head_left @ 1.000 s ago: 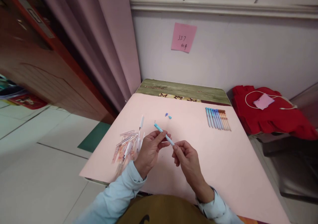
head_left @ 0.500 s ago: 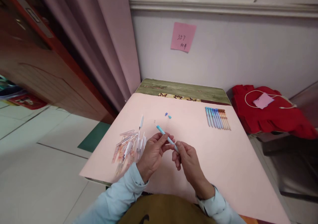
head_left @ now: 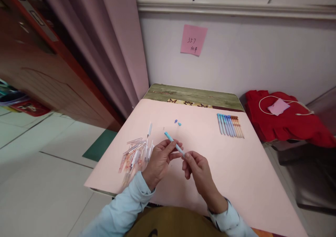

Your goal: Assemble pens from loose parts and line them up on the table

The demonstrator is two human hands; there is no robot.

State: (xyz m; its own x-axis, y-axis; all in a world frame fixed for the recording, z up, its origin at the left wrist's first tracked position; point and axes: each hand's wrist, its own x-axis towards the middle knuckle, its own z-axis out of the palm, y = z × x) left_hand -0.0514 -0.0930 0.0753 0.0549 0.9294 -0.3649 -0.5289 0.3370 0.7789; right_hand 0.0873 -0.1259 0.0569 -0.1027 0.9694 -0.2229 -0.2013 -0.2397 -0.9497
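Observation:
Between my two hands, over the middle of the pink-covered table, a light blue pen [head_left: 170, 138] is held at a slant, its brighter blue end pointing away to the left. My left hand [head_left: 160, 160] pinches its barrel around the middle. My right hand [head_left: 196, 165] has thumb and fingers closed on the near end, partly hiding it. Beyond the pen lie two small blue pieces [head_left: 177, 122]. Left of my left hand is a loose heap of clear pen parts and refills [head_left: 134, 156].
A neat row of blue and brown pens [head_left: 230, 125] lies at the right of the pink sheet [head_left: 231, 181]. A red cloth [head_left: 275, 128] with a white cable sits right of the table. A pink note [head_left: 193, 40] is stuck on the wall; a wooden door [head_left: 60, 76] stands left.
The pen and my left hand have shifted slightly to the left. My right hand's fingers sit a little farther up the near end of the pen.

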